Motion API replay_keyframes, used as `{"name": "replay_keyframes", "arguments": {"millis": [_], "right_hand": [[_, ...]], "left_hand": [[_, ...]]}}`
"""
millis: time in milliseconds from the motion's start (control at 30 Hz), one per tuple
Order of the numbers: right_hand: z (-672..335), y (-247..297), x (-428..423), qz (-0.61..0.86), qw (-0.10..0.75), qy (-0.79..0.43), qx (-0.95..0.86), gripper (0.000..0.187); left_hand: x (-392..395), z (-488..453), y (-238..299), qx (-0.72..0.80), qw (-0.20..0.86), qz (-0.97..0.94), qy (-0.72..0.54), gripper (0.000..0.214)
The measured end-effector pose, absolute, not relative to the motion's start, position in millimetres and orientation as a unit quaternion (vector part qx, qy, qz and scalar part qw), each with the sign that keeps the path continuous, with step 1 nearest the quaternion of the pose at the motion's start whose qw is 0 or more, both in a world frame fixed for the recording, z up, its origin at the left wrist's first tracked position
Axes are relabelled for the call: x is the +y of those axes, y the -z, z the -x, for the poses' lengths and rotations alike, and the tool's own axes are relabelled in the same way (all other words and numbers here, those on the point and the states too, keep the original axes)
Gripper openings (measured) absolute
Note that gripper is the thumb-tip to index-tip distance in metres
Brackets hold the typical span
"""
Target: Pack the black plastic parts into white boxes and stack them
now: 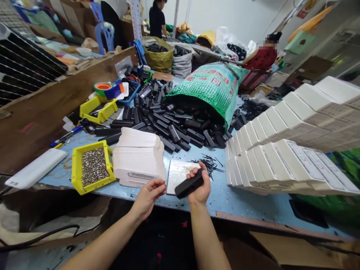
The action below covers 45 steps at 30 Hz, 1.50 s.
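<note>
Head view: shows yellow parts bin (pixel 76 165) at front left of blue worktable (pixel 126 197), filled with a bed of small shiny metal pieces (pixel 95 167), screw-like but too small to identify surely. Farther back, shows second yellow bin (pixel 83 111), with a few dark and silvery items inside, not identifiable. Behind this, shows blue tray (pixel 134 96) with mixed dark contents, near green-and-orange tape roll (pixel 103 87).

At centre rear, records green woven sack (pixel 208 86) lying on its side, mouth toward the near edge, with black plastic housings (pixel 161 131) inside and heaped across the tabletop before it. Beyond, records olive-yellow sack (pixel 160 62) and white sack (pixel 181 69), both standing open with black parts at the top.

With right hand (pixel 200 183), grips one black plastic housing (pixel 189 184), fingers curled around it, forearm rising from the bottom edge. Holds the housing slanted, one end toward the lower left, over or just before white slab (pixel 178 172), near scattered thin black strips (pixel 210 163).

With left hand (pixel 152 193), holds thumb and fingertips pressed together just before stack of white printed cards (pixel 139 150), apart from the housing, forearm slanting in from lower left. Cannot tell of any small piece pinched between.
</note>
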State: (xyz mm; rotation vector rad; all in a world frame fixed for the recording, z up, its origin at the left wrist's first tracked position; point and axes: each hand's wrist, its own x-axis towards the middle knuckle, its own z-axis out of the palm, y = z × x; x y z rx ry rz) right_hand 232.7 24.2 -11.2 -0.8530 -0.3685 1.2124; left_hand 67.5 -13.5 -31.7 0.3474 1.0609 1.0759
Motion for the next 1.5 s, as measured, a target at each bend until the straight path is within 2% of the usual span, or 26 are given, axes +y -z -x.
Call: {"name": "replay_keyframes", "arguments": {"millis": [133,367,900,1067,1167,1233,1300,1367,1433,1500], "right_hand": [[-200.4,-6.0,27.5,0.401,0.77,-0.463,-0.177,0.019],[-200.1,5.7,27.7,0.394,0.783,-0.466,-0.122,0.02],[-212.4,8.2,20.5,0.451,0.772,-0.426,-0.141,0.02],[-211.9,15.4,20.0,0.472,0.768,-0.426,-0.076,0.021],[-219.2,15.6,13.9,0.461,0.765,-0.43,-0.13,0.017],[-228.9,17.5,8.2,0.451,0.771,-0.367,-0.26,0.014],[-240.0,23.5,5.8,0.446,0.719,-0.314,-0.431,0.014],[-250.5,33.8,10.9,0.457,0.633,-0.321,-0.536,0.015],[-260.2,46.0,23.8,0.501,0.609,-0.342,-0.51,0.015],[-270.9,57.4,40.1,0.582,0.623,-0.304,-0.424,0.019]], "left_hand": [[-15.5,-76.6,28.7,0.471,0.696,-0.219,-0.496,0.037],[-17.7,-76.7,28.6,0.474,0.674,-0.271,-0.498,0.038],[-22.8,-90.9,35.9,0.475,0.667,-0.28,-0.501,0.043],[-32.0,-104.0,47.6,0.503,0.617,-0.31,-0.52,0.038],[-29.9,-85.2,53.4,0.522,0.538,-0.457,-0.479,0.028],[-22.5,-55.3,56.1,0.539,0.399,-0.613,-0.417,0.031],[-12.5,-18.0,59.7,0.558,0.221,-0.729,-0.328,0.036],[-3.5,15.9,65.3,0.558,0.111,-0.787,-0.238,0.035],[2.0,38.2,71.5,0.54,0.065,-0.821,-0.174,0.033],[3.3,47.6,75.0,0.523,0.047,-0.837,-0.152,0.031]]}}
